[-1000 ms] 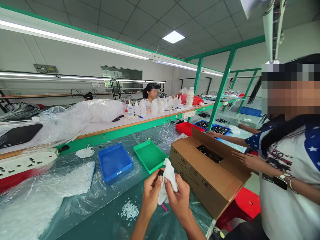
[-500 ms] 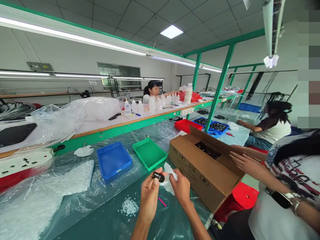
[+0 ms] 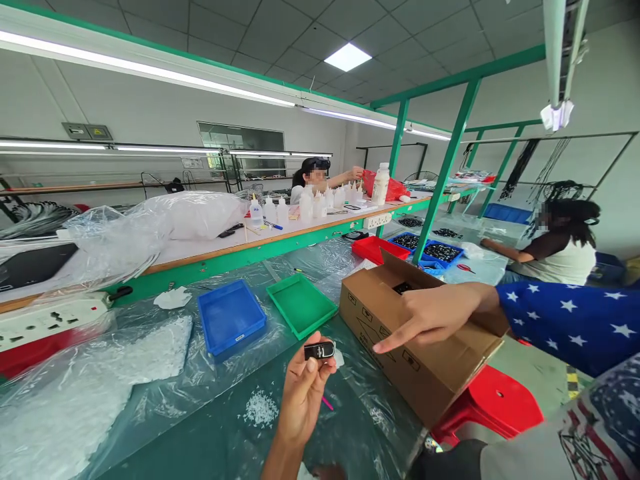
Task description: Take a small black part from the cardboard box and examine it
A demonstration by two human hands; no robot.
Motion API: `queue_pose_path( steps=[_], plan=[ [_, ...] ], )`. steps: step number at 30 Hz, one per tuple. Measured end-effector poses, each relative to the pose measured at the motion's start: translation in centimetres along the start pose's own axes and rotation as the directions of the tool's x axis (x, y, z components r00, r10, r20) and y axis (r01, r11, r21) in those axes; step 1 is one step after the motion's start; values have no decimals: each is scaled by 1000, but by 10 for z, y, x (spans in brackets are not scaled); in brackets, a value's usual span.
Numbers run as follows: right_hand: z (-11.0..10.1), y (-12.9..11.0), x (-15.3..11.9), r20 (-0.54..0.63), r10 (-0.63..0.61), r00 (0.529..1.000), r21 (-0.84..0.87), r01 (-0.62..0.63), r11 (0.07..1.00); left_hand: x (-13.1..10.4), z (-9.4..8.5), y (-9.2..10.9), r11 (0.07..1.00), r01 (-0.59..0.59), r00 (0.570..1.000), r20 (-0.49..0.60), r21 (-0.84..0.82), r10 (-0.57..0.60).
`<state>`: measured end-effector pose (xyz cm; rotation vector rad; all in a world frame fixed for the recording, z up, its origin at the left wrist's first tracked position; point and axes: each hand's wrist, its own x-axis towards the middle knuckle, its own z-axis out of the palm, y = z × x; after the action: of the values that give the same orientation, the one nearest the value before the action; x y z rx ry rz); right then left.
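My left hand (image 3: 303,393) is closed on a small black object (image 3: 320,351), held up above the green tabletop between thumb and fingers. Part of a white cloth (image 3: 339,360) shows just behind its fingertips. At the bottom edge, a blurred bit of my right hand (image 3: 331,472) is visible beside something white; its fingers cannot be made out. To the left of my left hand lies a pile of small white pieces (image 3: 261,409), and a pink stick (image 3: 327,403) lies to its right.
Another person's hand (image 3: 440,315), in a starred sleeve, points across the cardboard box (image 3: 420,360). Beyond my hand are a green tray (image 3: 301,303) and a blue tray (image 3: 231,317). A bag of white pieces (image 3: 100,393) covers the left. A red stool (image 3: 493,400) stands right.
My right hand has dropped to the bottom edge, away from the black object. The other person's starred sleeve and pointing hand have come in over the box from the right.
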<state>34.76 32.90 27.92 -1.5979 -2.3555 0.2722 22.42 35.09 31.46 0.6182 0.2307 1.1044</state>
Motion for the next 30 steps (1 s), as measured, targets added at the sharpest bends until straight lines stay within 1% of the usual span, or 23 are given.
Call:
queue_pose_path(
  steps=[2,3,5,7,8,9,10,11,12,15,24,27,30],
  plan=[
    [-44,7,2,69,-139,988,-34,141,989,0,0,1,1000,1,1000,-12,13,-1],
    [-69,11,3,111,-216,970,-48,222,974,-1,0,1,1000,2,1000,-18,15,-2],
    [-121,17,5,188,-350,918,-66,368,928,0,-1,1,1000,3,1000,-25,15,-3],
    [-166,19,7,272,-464,843,-67,497,865,0,-1,0,1000,2,1000,-27,13,-2],
    [-182,19,8,323,-514,794,-60,560,827,0,-2,0,1000,4,1000,-26,14,-3],
    [-194,19,9,365,-554,748,-56,611,790,0,-2,0,1000,5,1000,-23,14,-5],
    [-201,17,10,396,-579,712,-57,649,759,1,-3,0,1000,5,1000,-20,14,-5],
    [-205,16,11,412,-593,691,-66,672,737,1,-3,0,1000,3,1000,-20,13,-3],
    [-206,14,11,417,-597,686,-83,682,726,1,-3,0,1000,1,1000,-21,13,0],
    [-202,11,10,398,-588,704,-132,679,722,1,-4,1,1000,-9,999,-39,10,9],
    [-200,15,18,398,-602,692,-123,691,713,2,-1,1,1000,-3,996,-84,-27,1],
    [-199,16,20,388,-619,684,-105,699,707,2,0,1,998,-4,991,-134,-57,-4],
    [-199,21,21,401,-636,660,-49,708,704,2,2,1,994,-15,980,-200,-108,-7]
  ],
)
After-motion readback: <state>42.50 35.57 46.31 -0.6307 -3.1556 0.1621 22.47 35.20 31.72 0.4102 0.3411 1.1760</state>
